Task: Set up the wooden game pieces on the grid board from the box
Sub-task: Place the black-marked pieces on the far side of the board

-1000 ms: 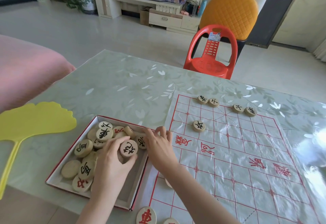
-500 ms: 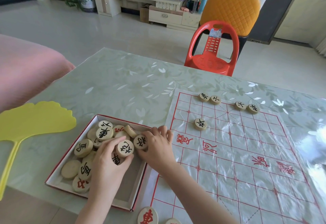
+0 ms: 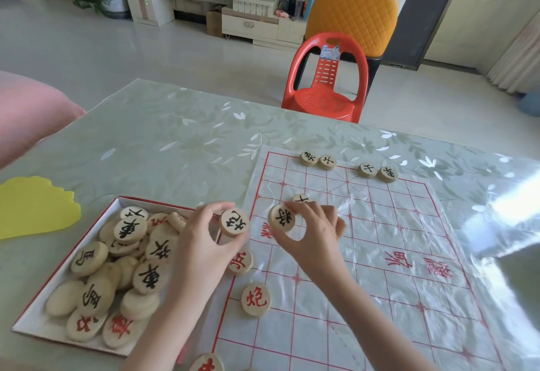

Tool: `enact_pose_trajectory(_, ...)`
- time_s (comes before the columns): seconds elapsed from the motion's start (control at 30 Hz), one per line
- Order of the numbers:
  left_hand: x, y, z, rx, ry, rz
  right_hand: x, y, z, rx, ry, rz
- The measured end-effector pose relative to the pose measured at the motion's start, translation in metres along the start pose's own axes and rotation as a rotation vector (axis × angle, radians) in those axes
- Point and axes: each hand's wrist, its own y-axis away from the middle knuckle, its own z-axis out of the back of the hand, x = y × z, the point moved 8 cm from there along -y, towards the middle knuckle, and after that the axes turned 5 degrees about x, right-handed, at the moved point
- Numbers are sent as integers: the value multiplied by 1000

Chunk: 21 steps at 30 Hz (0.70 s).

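Now both hands are up near the seam btwn box (image 3: 35, 327) & grid board (image 3: 380, 224), each clamped on one pc. The left hand (image 3: 201, 249) pinches a black-marked disc (image 3: 233, 222) by its rim above the box's right wall. The right hand (image 3: 317, 234) pinches a second black disc (image 3: 282, 218) over the board's left side. The box, w/ a heap of loose pcs (image 3: 149, 278), sits at the worktop's (image 3: 163, 148) near-left edge, board just beside it on the right. Four black pcs (image 3: 327, 162) line the board's far edge, another pc (image 3: 300, 197) is half hidden behind the right fingers, & two red pcs (image 3: 255, 299) lie by its left edge. Yellow fan (image 3: 32, 207) at the worktop's left edge; red chair (image 3: 327, 99) beyond the far edge.
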Motion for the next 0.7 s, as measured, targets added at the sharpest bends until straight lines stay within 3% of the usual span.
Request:
enact_pose_trajectory(0.2, -15, -42, -62, 123, -28, 34, -75, -12, 33, -4, -32, -179)
enact_pose_trajectory(0.47, 8, -137, -126, 159, -150, 63, -161, -91, 60, -85, 67, -303)
enact_pose_trajectory(0.7, 27, -148, -149, 152, -168, 121, -183, -159, 40, 28, 246, -288)
